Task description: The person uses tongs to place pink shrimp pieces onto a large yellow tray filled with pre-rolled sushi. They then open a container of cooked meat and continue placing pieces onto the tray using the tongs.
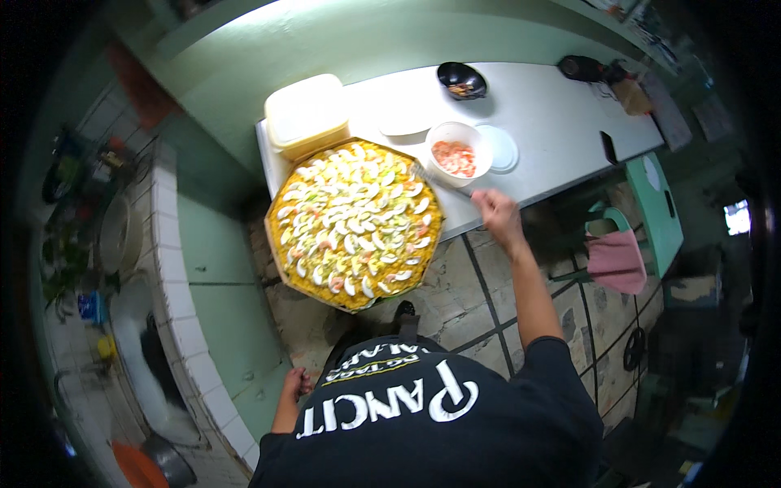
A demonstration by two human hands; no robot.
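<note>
A large octagonal tray (274, 259) of yellow noodles, topped with many egg slices, shrimp and green bits, sits at the table's left end and juts past its front edge. My right hand (498, 215) is closed around the handle of a slim metal fork (443, 182). Its far end lies over the tray's right edge; the tines are too small to make out clearly. Just beyond that hand stands a round white tub (439, 168) with pink shrimp (455, 159) inside. Down at my left side, my left hand (298, 381) has its fingers curled, with nothing visible in them.
The white table (537, 114) also bears a cream lidded container (307, 114), a black bowl (462, 81), a pale round lid (499, 149) and a dark phone (608, 147). A tiled sink counter (175, 281) runs along the left. A green chair with a pink cloth (616, 262) stands at right.
</note>
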